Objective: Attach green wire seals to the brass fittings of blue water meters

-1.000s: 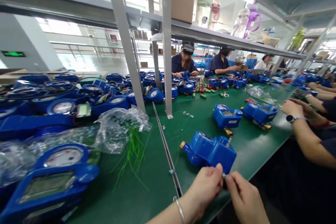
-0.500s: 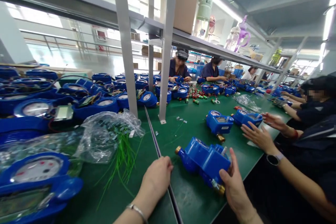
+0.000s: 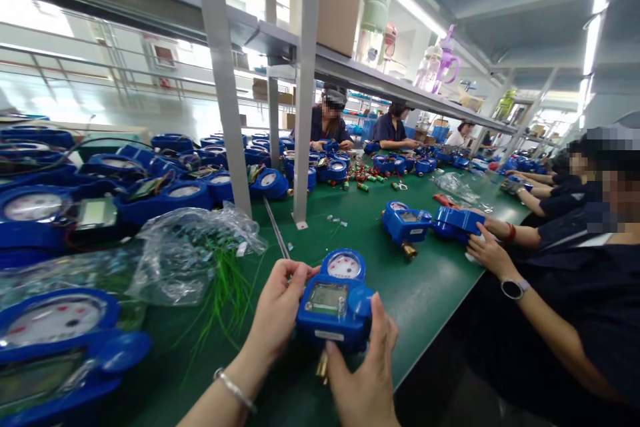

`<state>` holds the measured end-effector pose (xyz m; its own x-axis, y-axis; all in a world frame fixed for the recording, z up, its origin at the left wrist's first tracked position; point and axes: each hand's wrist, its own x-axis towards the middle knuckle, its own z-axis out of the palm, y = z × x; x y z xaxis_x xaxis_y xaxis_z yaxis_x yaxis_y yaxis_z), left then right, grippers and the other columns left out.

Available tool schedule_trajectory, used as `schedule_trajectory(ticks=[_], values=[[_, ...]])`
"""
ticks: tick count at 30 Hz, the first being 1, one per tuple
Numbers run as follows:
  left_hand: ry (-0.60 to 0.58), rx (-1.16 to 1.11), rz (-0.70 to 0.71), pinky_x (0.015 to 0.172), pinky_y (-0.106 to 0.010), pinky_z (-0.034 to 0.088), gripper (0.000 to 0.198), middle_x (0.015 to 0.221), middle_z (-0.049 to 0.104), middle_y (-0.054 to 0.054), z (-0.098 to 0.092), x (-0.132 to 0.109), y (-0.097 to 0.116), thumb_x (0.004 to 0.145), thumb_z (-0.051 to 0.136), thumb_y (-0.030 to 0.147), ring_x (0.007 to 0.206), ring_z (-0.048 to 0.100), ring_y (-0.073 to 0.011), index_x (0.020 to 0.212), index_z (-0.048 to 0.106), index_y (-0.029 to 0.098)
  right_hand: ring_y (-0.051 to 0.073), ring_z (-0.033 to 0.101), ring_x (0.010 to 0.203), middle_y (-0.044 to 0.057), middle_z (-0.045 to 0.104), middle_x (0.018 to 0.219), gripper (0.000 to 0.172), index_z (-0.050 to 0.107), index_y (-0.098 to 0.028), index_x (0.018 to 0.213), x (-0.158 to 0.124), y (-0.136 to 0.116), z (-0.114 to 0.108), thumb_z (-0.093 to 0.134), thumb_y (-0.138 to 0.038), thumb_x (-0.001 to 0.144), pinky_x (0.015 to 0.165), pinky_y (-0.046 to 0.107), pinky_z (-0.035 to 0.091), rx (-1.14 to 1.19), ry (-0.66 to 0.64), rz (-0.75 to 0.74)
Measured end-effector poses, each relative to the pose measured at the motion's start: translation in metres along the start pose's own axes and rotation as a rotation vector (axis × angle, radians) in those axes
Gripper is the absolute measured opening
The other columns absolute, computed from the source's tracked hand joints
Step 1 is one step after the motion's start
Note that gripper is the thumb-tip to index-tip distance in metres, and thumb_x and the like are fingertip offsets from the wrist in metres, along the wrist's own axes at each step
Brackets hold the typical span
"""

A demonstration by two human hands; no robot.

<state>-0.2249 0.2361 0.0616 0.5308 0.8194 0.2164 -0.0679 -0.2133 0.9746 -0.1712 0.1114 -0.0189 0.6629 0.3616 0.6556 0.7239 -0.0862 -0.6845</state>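
A blue water meter [image 3: 333,307] with a round white dial, a small display and a brass pipe end stands face up at the table's front. My right hand [image 3: 365,367] grips its right side, thumb at the front below the label and fingers by the round blue cap. At the meter's left edge is my left hand [image 3: 280,303], its fingers pinched together; whatever they hold is hidden. Left of that hand lies a bunch of thin green wires [image 3: 225,290], spilling from a clear plastic bag [image 3: 175,260] with small bluish pieces inside.
Another blue meter [image 3: 407,221] stands further back. A co-worker's hands [image 3: 493,250] hold a meter [image 3: 453,221] at the right. Many meters [image 3: 37,203] crowd the left, one [image 3: 60,340] close by. A shelf post [image 3: 303,100] rises from the green table [image 3: 425,293].
The meter, lying tilted before, now stands upright with its dial and display facing me, shifted left. My right hand has closed on it. The co-worker's hands have moved onto their meter.
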Motion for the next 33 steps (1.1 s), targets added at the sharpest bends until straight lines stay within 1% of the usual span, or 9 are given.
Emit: schedule_trajectory(ticks=[4,7,10,12,15,22,27,31,33], values=[[0.051,0.054,0.05,0.069,-0.028,0.048,0.034,0.081,0.065,-0.004,-0.01,0.007,0.021,0.077,0.06,0.05,0.079,0.062,-0.0203,0.081,0.053,0.017,0.036,0.037,0.122,0.02,0.032,0.136,0.081,0.009,-0.024,0.143,-0.012,0.004,-0.006,0.059,-0.035,0.081,0.092,0.062,0.039,0.107,-0.074,0.158],[0.088,0.19,0.136,0.064,-0.024,0.042,0.026,0.072,0.063,-0.001,-0.015,-0.013,0.052,0.074,0.066,0.042,0.07,0.058,-0.017,0.078,0.058,0.018,0.032,0.043,0.121,0.017,0.031,0.14,0.081,0.007,-0.025,0.143,-0.014,0.01,-0.017,0.057,-0.037,0.082,0.096,0.055,0.04,0.203,-0.16,0.245],[-0.129,0.196,0.105,0.057,-0.023,0.041,0.026,0.067,0.06,0.0,-0.007,-0.058,0.069,0.078,0.061,0.044,0.062,0.054,-0.016,0.075,0.06,0.019,0.028,0.047,0.118,0.014,0.038,0.137,0.069,0.017,-0.025,0.141,-0.014,0.022,-0.038,0.053,-0.042,0.085,0.096,0.049,0.042,0.285,-0.207,0.213],[-0.331,0.138,-0.039,0.057,-0.023,0.04,0.028,0.066,0.059,0.0,0.006,-0.089,0.063,0.081,0.057,0.045,0.062,0.053,-0.0159,0.072,0.058,0.019,0.026,0.048,0.117,0.012,0.042,0.135,0.055,0.029,-0.025,0.137,-0.015,0.03,-0.054,0.045,-0.043,0.089,0.095,0.046,0.044,0.337,-0.235,0.188],[-0.43,0.228,-0.138,0.059,-0.024,0.041,0.026,0.067,0.058,0.0,0.03,-0.119,0.034,0.085,0.054,0.041,0.065,0.052,-0.016,0.07,0.055,0.019,0.024,0.051,0.114,0.011,0.044,0.134,0.046,0.035,-0.024,0.136,-0.017,0.037,-0.072,0.034,-0.041,0.094,0.093,0.042,0.046,0.414,-0.274,0.25],[-0.41,0.468,0.153,0.083,-0.031,0.043,0.017,0.091,0.06,-0.003,0.052,-0.125,-0.004,0.091,0.043,0.025,0.089,0.054,-0.0185,0.08,0.054,0.02,0.023,0.046,0.122,0.009,0.037,0.141,0.046,0.039,-0.025,0.136,-0.023,0.031,-0.083,0.04,-0.042,0.093,0.1,0.04,0.042,0.66,-0.366,0.295],[-0.497,0.632,0.296,0.099,-0.043,0.035,0.014,0.089,0.057,-0.003,0.053,-0.129,-0.002,0.088,0.04,0.013,0.09,0.052,-0.0182,0.084,0.052,0.019,0.018,0.061,0.085,0.006,0.065,0.089,0.029,0.062,-0.021,0.096,-0.013,0.014,-0.092,0.045,-0.044,0.091,0.08,0.034,0.05,0.919,-0.287,0.502],[-0.52,0.703,0.32,0.107,-0.052,0.025,0.012,0.084,0.056,-0.001,0.051,-0.133,-0.007,0.087,0.045,0.013,0.089,0.053,-0.0176,0.082,0.054,0.02,0.006,0.042,0.049,-0.005,0.044,0.057,0.027,0.063,-0.023,0.089,0.005,0.003,-0.104,0.047,-0.045,0.09,0.05,0.018,0.039,1.13,-0.108,0.473],[-0.489,0.697,0.339,0.103,-0.048,0.034,0.007,0.091,0.056,-0.002,0.047,-0.135,-0.011,0.086,0.05,0.017,0.093,0.054,-0.0187,0.089,0.055,0.022,0.006,0.036,0.047,-0.005,0.038,0.055,0.031,0.064,-0.022,0.094,0.011,0.006,-0.113,0.047,-0.048,0.089,0.046,0.017,0.033,1.027,-0.059,0.412]])
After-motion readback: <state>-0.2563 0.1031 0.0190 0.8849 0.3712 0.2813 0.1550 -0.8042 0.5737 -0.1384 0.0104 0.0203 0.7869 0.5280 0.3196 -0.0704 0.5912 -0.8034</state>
